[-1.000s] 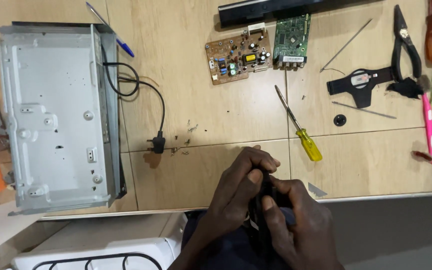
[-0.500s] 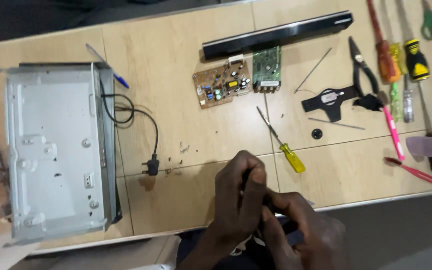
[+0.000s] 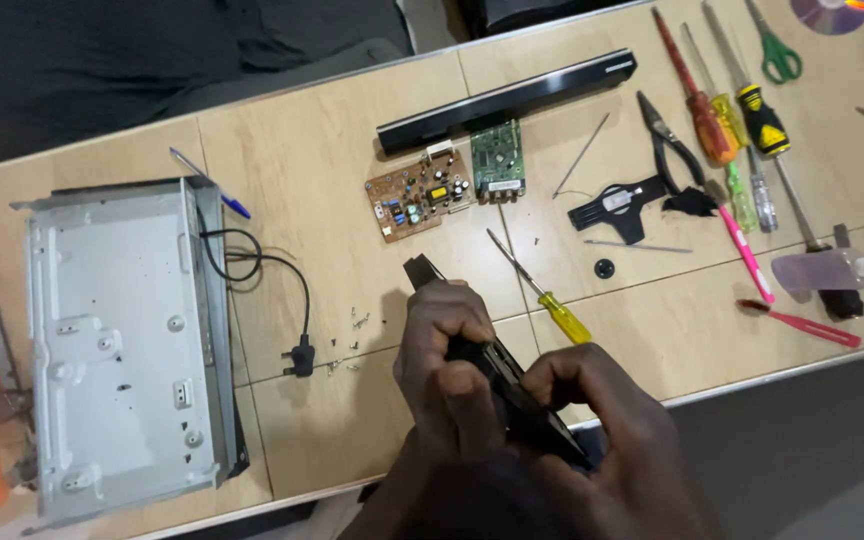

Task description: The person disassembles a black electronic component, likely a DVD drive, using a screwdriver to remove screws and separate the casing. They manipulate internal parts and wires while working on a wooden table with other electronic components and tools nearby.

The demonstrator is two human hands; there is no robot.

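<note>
Black and flat, a long plastic part (image 3: 497, 375) is gripped in both hands above the near edge of the desk (image 3: 332, 160), its far end poking up past the knuckles toward the middle of the desk. The left hand (image 3: 447, 365) is clenched around its upper stretch, fingers wrapped over the top. The right hand (image 3: 602, 415) grasps the lower stretch, thumb pressing along the edge.

Just beyond the hands, a yellow-handled screwdriver (image 3: 540, 290) lies slantwise on the desk. A few small screws (image 3: 355, 320) are scattered to the left of the hands, near the plug of a black power cord (image 3: 272, 275) that runs to a grey metal case (image 3: 122, 340) lying open at the left. Farther back sit a brown circuit board (image 3: 419, 193) and a green circuit board (image 3: 498, 160), touching or nearly so, with a long black front panel (image 3: 507, 100) behind them. To the right lie pliers (image 3: 674, 145), more screwdrivers (image 3: 717, 120), green scissors (image 3: 774, 50) and a pink-handled tool (image 3: 802, 322).
</note>
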